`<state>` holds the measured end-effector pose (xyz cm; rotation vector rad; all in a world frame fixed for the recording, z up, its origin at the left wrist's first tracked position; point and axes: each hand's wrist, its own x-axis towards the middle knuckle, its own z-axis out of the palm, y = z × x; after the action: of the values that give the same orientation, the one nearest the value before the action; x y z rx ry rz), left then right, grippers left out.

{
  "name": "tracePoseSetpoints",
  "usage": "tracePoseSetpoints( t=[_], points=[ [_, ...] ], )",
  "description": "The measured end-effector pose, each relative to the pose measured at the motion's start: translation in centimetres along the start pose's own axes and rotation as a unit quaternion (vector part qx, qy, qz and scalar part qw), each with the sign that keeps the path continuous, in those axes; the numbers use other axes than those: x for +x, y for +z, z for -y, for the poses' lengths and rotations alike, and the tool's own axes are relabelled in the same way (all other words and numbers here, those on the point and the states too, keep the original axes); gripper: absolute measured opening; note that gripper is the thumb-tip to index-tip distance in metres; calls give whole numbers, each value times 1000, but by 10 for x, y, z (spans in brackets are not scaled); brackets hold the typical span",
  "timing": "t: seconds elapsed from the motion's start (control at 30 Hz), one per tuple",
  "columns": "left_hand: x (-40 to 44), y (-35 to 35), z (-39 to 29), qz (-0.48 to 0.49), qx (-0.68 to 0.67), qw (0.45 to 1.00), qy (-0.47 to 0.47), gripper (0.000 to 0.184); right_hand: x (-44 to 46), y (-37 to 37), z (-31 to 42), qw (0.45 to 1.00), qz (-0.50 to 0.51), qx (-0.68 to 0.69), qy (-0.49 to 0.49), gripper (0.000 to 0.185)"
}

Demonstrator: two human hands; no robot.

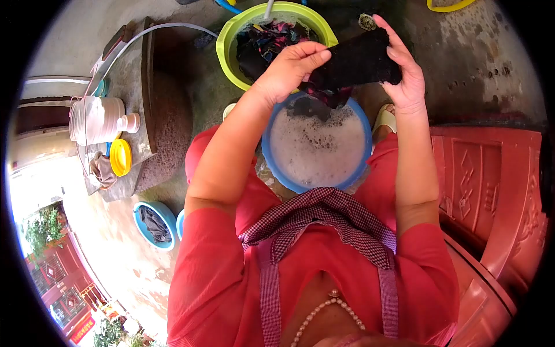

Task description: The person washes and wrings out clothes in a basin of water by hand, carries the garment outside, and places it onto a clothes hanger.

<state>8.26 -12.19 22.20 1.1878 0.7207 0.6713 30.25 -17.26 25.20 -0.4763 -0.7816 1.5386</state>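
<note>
A dark, wet-looking piece of cloth [355,61] is stretched between my two hands above the basins. My left hand [293,68] pinches its left end between thumb and fingers. At the other end, my right hand [404,74] grips the edge, with the fingers fairly straight behind the fabric. A patterned dark and pink part of the cloth hangs below, over the rim of a blue basin [267,147]. Sudsy grey water [318,144] fills that basin between my knees. Behind it stands a yellow-green basin [224,55] holding dark and pink patterned clothes [272,40] in water.
To the left, a stone ledge [130,75] carries a clear plastic jar [95,120], a yellow lid [121,157] and a crumpled cloth [103,170]. A light-blue basin [171,215] with dark fabric sits lower left. A red panelled door [468,179] stands close on the right. A round drain cover [366,22] lies on the floor.
</note>
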Motion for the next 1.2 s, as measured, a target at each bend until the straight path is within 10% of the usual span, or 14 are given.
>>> tracePoseSetpoints(
  t=[0.37,0.9,1.03,1.13,1.2],
  points=[
    [-3,-1,-4,22,-202,978,54,19,-2,-12,-8,993,-54,-102,15,59],
    [8,-8,8,-60,-74,988,124,12,2,-25,-14,993,-93,-65,-19,40],
    [4,3,11,-46,-115,985,123,13,-5,-1,-36,888,78,-453,-32,60],
    [-2,16,10,-41,-85,989,112,12,-18,2,-65,925,57,-361,102,59],
    [-3,17,9,-80,-28,989,123,9,-13,-11,-72,893,11,-450,29,50]
  ],
)
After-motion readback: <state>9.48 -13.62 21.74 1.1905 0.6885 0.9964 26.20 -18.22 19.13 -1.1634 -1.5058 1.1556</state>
